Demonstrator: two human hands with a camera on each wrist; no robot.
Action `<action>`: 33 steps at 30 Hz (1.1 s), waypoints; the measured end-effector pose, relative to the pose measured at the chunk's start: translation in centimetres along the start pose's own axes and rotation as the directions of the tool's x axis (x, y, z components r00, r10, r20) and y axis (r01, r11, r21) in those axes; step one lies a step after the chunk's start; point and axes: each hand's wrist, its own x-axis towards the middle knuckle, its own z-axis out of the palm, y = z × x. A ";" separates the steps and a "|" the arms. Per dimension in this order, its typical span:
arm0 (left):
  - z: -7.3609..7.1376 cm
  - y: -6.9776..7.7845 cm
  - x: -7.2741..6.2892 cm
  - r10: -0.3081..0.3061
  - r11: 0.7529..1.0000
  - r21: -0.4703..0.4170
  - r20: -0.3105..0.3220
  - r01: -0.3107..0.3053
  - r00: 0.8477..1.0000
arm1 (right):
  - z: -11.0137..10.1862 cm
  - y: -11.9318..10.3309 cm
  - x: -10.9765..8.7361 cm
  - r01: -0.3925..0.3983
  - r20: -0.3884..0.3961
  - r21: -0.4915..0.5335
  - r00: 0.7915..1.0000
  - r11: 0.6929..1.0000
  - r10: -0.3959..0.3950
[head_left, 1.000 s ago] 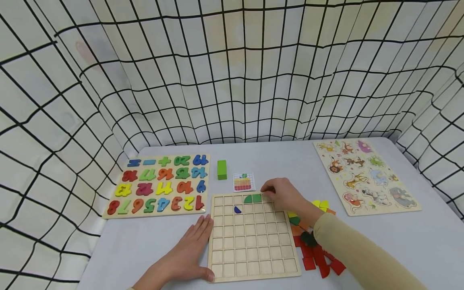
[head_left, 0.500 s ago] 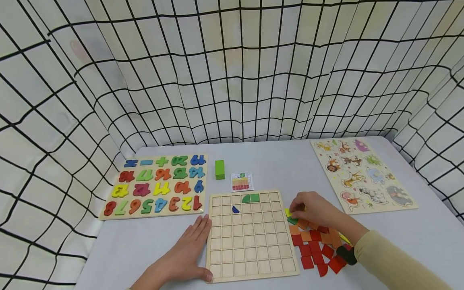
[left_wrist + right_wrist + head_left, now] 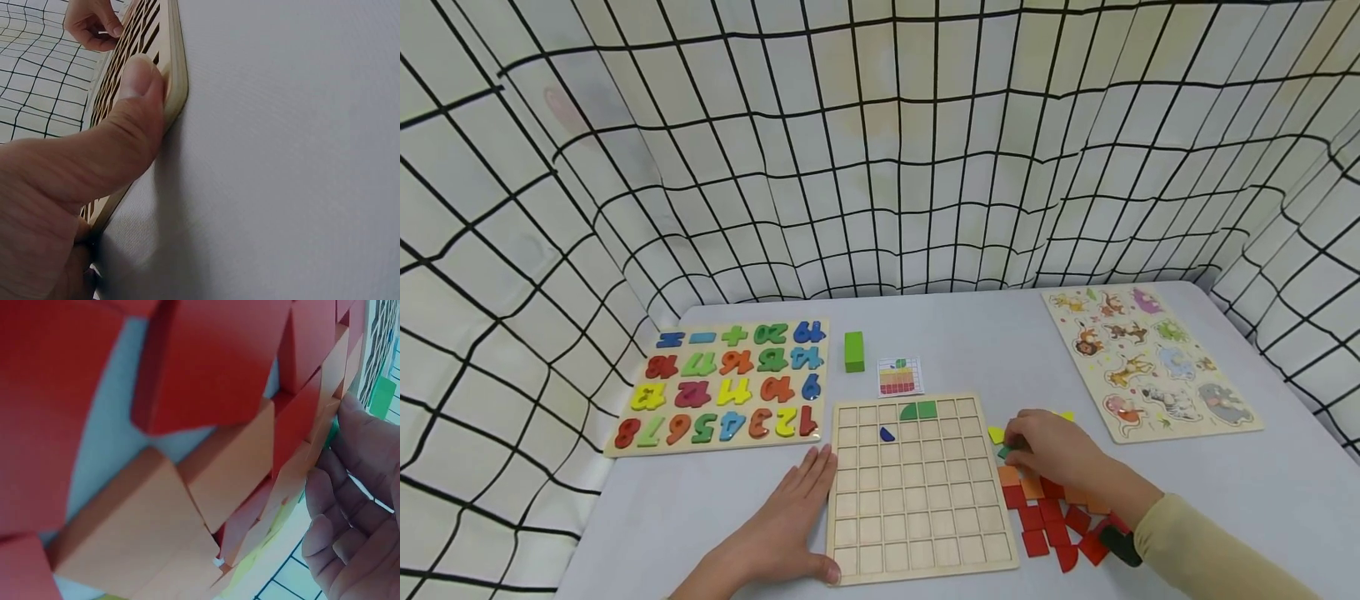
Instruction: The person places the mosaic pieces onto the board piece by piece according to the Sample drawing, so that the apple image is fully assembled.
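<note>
A square wooden grid board lies on the table, with two green tiles in its far row and a small dark blue piece below them. My left hand rests along its left edge, fingers straight, thumb on the near corner. My right hand is just right of the board over loose tiles. Its thumb and fingertips pinch a small green tile, mostly hidden by the fingers. Beside it lies a yellow tile. Red tiles and orange tiles spread below the hand.
A number puzzle lies left of the board, an animal puzzle to the right. Behind the board are a printed pattern card and a light green block. Black netting hangs before a pale backing around the table.
My right hand moved from the board's far edge rightward to the loose tiles, then slightly nearer, and now pinches a green tile. My left hand stays at the board's left edge.
</note>
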 end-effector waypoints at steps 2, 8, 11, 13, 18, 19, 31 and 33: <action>0.0 0.0 -0.1 0.001 1.000 -0.004 -0.002 -0.001 1.000 | 0.0 0.0 0.0 -0.006 0.015 0.034 1.000 0.999 0.006; 0.0 -0.1 -0.1 0.002 1.000 -0.010 0.002 -0.002 1.000 | -0.4 0.1 0.2 -0.041 0.032 0.185 0.999 0.982 0.036; 0.0 -0.1 -0.1 0.002 1.000 -0.011 0.003 -0.002 1.000 | -0.8 0.0 0.7 -0.010 -0.022 0.241 1.000 0.970 0.016; 0.0 -0.1 -0.1 0.001 1.000 -0.011 0.002 -0.001 1.000 | -0.9 -0.4 1.2 0.030 -0.053 0.271 0.998 0.962 -0.016; 0.0 -0.2 -0.1 0.010 1.000 -0.011 -0.005 -0.010 1.000 | -0.3 -2.6 3.4 0.132 -0.054 0.306 0.991 0.943 -0.121; 0.0 -0.2 -0.1 0.013 1.000 -0.011 -0.008 -0.013 1.000 | 0.0 -3.2 3.9 0.153 -0.057 0.298 0.988 0.942 -0.143; 0.1 -0.4 -0.1 0.023 1.000 -0.014 -0.013 -0.023 1.000 | 1.7 -7.0 8.4 0.280 -0.047 0.292 0.959 0.914 -0.279; 0.1 -0.4 -0.1 0.024 1.000 -0.010 -0.016 -0.024 1.000 | 1.8 -7.3 8.7 0.293 -0.046 0.265 0.955 0.919 -0.291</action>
